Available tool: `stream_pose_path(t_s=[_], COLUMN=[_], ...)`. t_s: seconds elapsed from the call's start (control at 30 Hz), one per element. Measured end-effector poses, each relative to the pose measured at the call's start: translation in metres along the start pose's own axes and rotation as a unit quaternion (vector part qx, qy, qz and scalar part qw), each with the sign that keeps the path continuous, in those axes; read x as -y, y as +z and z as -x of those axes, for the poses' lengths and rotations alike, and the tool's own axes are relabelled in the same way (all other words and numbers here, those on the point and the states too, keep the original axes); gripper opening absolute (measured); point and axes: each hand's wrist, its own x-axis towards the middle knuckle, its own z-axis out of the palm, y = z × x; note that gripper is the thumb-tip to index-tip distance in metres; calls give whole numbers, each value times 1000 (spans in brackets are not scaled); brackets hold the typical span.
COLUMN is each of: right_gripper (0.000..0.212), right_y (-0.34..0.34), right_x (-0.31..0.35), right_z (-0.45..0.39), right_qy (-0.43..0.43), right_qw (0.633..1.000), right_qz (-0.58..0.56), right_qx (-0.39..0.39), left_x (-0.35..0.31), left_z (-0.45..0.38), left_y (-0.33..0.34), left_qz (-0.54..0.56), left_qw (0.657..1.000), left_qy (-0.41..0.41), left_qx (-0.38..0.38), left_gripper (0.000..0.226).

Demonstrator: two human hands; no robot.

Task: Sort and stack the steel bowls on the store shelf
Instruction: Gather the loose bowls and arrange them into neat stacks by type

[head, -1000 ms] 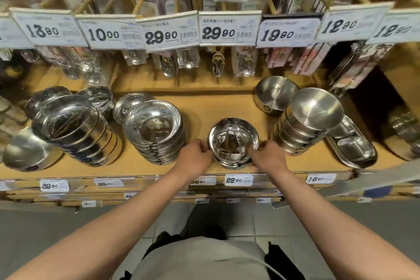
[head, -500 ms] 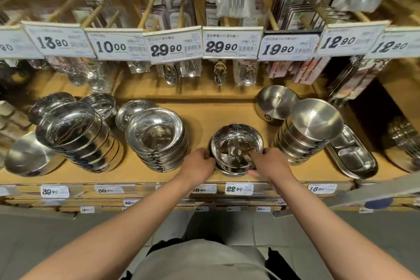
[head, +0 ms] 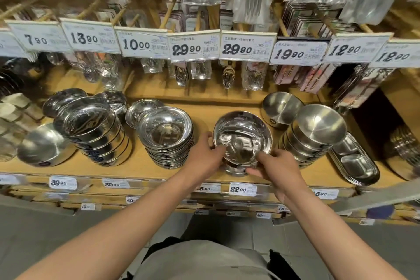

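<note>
Two hands have just tipped the round shiny steel bowl (head: 242, 137) off its low stack at the wooden shelf (head: 204, 112) front, left hand (head: 204, 157) fingers pinching its left rim, right hand (head: 276, 166) fingers gripping its near edge, probably to restack it.

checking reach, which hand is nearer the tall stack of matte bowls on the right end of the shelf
Right. The right hand sits just beside the matte bowl stack, at its near-left. The left hand is across the shiny bowl both hands hold, farther off.
</note>
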Motion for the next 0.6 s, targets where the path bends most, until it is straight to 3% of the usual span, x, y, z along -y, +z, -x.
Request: stream_pose_path(t_s=[0.23, 0.47, 0.57, 0.6], right_gripper=[33, 35, 56, 53], right_y=[21, 83, 124, 138], right_x=[44, 88, 93, 93], right_z=[25, 50, 61, 66], right_qy=[-11, -99, -98, -99], right_qw=[990, 963, 952, 948], right_qz=[19, 15, 23, 28], right_qx=[137, 250, 291, 302], left_x=[-22, -36, -31, -29], left_z=[30, 82, 105, 114], left_y=[-58, -148, -188, -201], left_qz=[151, 179, 183, 189], left_qw=[988, 981, 976, 974], left_qy=[9, 18, 24, 25], left_qx=[-26, -72, -114, -126], left_gripper=[36, 22, 17, 14])
